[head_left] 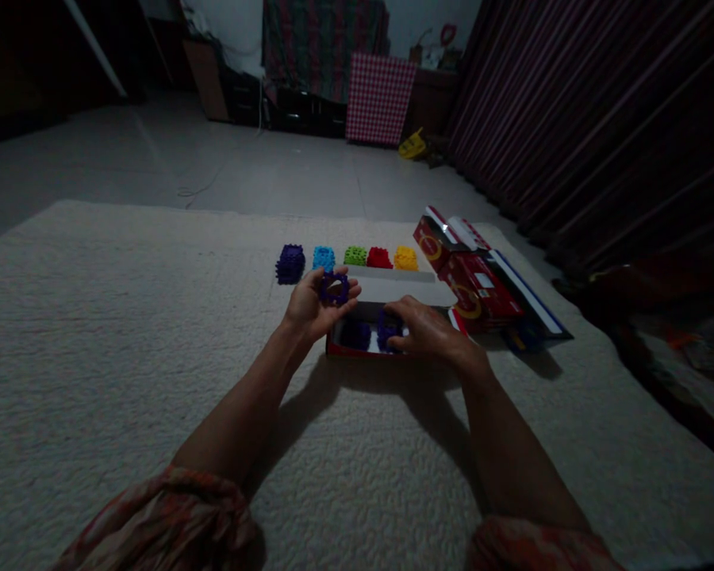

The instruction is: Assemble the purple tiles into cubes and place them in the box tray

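Note:
My left hand (308, 308) is turned palm up, with a purple square-looking toy piece (334, 300) lying across its fingers. The piece has a round hole and a notched edge. Over an open box (393, 284), my right hand (428, 327) grips another purple toy piece (383, 328) between thumb and fingers. More purple pieces (355, 335) lie inside the box, left of the right hand. Part of the box's inside is hidden behind that hand. Beyond the box stand stacks of pieces: purple (290, 264), blue (324, 258), green (355, 255), red (379, 258) and yellow (405, 258).
To the right lies opened red packaging (488, 289) with raised flaps. A pale textured mat (155, 333) covers the floor under everything. Farther off are grey tiles (309, 174), a checkered cloth (381, 99) and a dark curtain (547, 119).

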Available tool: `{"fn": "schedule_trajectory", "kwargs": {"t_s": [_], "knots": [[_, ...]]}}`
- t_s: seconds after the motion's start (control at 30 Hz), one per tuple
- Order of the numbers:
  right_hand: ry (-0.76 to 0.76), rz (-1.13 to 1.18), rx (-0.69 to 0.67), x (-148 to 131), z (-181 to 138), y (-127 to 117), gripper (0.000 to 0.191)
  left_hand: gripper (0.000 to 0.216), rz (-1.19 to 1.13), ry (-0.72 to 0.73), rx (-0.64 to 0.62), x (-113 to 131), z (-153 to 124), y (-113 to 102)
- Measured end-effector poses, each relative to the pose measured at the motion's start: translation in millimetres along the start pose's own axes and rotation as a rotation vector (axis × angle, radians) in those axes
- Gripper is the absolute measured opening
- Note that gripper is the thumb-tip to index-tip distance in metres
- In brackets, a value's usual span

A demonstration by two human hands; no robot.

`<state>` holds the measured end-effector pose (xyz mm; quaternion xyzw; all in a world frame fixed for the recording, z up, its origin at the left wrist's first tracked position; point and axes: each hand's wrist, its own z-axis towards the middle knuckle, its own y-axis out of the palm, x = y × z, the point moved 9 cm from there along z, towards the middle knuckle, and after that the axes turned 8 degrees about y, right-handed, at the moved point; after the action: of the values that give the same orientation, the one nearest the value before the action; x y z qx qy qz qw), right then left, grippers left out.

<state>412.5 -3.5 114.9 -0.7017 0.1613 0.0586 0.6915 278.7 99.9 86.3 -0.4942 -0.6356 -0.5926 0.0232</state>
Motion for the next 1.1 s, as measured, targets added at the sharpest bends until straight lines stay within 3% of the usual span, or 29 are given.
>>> {"fn": "schedule_trajectory", "kwargs": {"t_s": [0.2, 0.37, 0.5, 0.6, 0.73, 0.93, 1.1], "knots": [[0.012, -0.017, -0.033, 11.7, 3.0, 13.3, 0.048, 0.035, -0.014, 0.006, -0.013, 2.3, 2.2, -1.7], [0.007, 0.03, 0.062, 12.8, -2.6, 1.1, 0.039, 0.03, -0.021, -0.011, -0.03, -1.3, 3.8, -2.2], [-0.101, 0.091, 0.173, -16.3, 2.0, -21.9, 0.029, 0.026, -0.037, -0.05, -0.071, -7.5, 2.5, 2.2], [-0.206, 0.179, 0.318, -46.1, 7.7, -41.3, 0.034, 0.023, -0.045, -0.078, -0.115, -12.5, 1.8, 7.4], [-0.282, 0.228, 0.337, -73.6, 16.3, -42.8, 0.046, 0.02, -0.086, -0.087, -0.158, -17.7, 2.0, 14.4], [-0.247, 0.224, 0.278, -85.8, 21.6, -34.0, 0.041, 0.024, -0.083, -0.043, -0.151, -20.8, 1.1, 18.5], [-0.246, 0.228, 0.312, -77.1, 16.0, -43.8, 0.038, 0.025, 0.005, -0.109, -0.189, -23.7, -5.6, 19.7]]}}
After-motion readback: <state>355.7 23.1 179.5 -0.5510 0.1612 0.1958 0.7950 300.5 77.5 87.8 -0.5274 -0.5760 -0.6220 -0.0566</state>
